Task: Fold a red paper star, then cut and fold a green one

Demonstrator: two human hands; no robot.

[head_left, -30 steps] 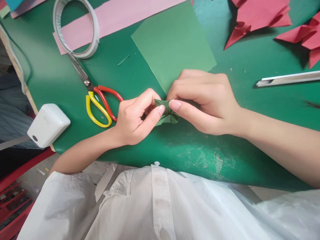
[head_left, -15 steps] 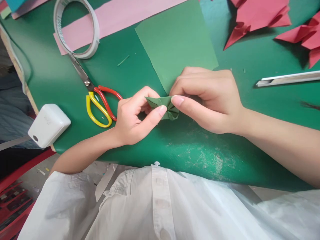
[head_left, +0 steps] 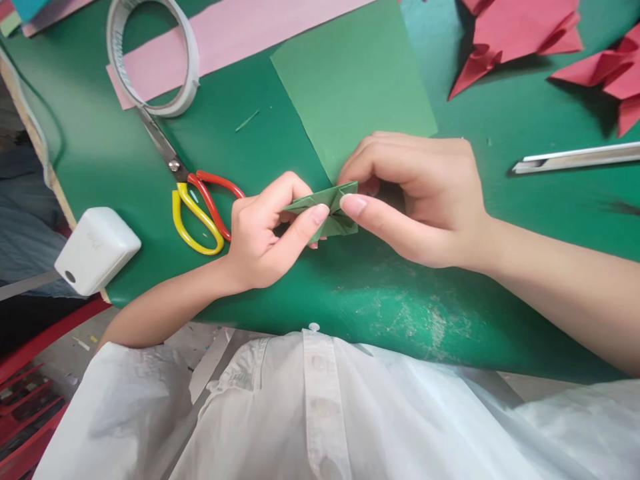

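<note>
A small piece of folded green paper (head_left: 345, 223) is held up over the table, creases fanning from its middle. My left hand (head_left: 273, 230) pinches its left side, thumb on the near face and the other fingers behind. At the right side, my right hand (head_left: 420, 200) grips the paper's upper edge between thumb and fingers. Parts of the fingers behind the paper are hidden. Just beyond the hands lies a flat green paper sheet (head_left: 355, 87), its lower corner close to my right fingers.
Scissors (head_left: 175, 167) with red and yellow handles lie left, touching a tape roll (head_left: 193, 73) on a pink paper strip (head_left: 240, 33). A white box-like object (head_left: 97, 250) sits at the left edge. Red folded paper figures (head_left: 525, 30) and a cutter knife (head_left: 575, 159) lie right.
The folded green paper has turned in my fingers; its right end now points higher and its upper edge slants up to the right. Both hands shifted only slightly.
</note>
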